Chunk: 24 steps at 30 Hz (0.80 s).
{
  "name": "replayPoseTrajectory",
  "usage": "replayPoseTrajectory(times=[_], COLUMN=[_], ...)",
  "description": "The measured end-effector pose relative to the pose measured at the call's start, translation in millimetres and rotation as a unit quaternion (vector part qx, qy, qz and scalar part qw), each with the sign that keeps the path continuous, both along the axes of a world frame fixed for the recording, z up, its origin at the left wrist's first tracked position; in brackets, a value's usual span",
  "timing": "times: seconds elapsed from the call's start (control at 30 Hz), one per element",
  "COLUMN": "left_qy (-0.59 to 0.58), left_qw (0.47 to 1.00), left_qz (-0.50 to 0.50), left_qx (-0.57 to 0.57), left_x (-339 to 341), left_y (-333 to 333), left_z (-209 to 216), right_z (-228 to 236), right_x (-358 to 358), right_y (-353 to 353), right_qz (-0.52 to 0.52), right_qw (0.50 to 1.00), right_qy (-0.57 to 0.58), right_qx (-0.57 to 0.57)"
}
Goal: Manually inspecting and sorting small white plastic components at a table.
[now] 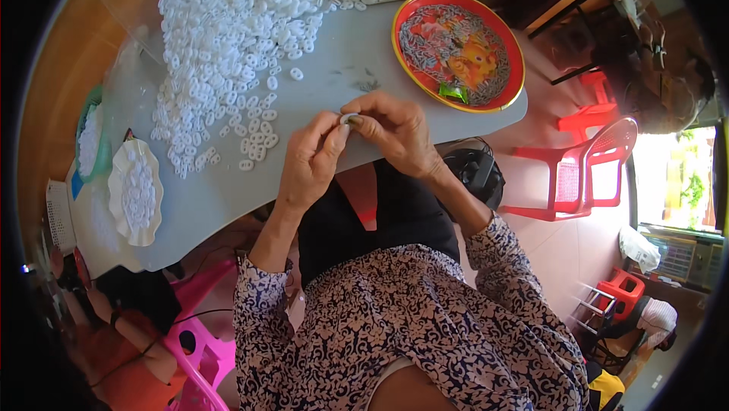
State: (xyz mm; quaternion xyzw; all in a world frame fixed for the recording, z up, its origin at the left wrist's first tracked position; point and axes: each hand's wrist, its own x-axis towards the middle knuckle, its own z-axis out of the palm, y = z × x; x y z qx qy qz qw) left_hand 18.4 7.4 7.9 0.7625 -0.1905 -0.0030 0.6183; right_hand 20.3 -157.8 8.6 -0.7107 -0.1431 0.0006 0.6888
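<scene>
Centrally, the left hand [310, 159] and right hand [400, 135] pinch a small whitish piece [348, 118], perhaps plastic, near a heap of white, pierced, oval plastic pieces [228, 39].

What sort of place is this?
Probably a home or small informal workshop: a heap of small white pieces covers part of the table, a red round tray holds small grey pieces, and a red plastic chair stands nearby.
</scene>
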Motion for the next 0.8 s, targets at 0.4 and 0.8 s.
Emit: replayPoseTrajectory(times=[0.4, 0.8], left_qy=[0.017, 0.053], left_qw=[0.995, 0.991], left_qz=[-0.008, -0.003], left_qx=[-0.099, -0.122], left_x=[-6.5, -12.6], left_y=[5.0, 5.4], left_z=[-17.1, -10.3], right_z=[83.3, 18.4], right_x=[175.5, 138.1], right_y=[-71.1, 55.8], right_qz=[-0.235, 0.125], right_qw=[0.934, 0.841], right_qy=[-0.179, -0.325], right_qx=[-0.199, -0.413])
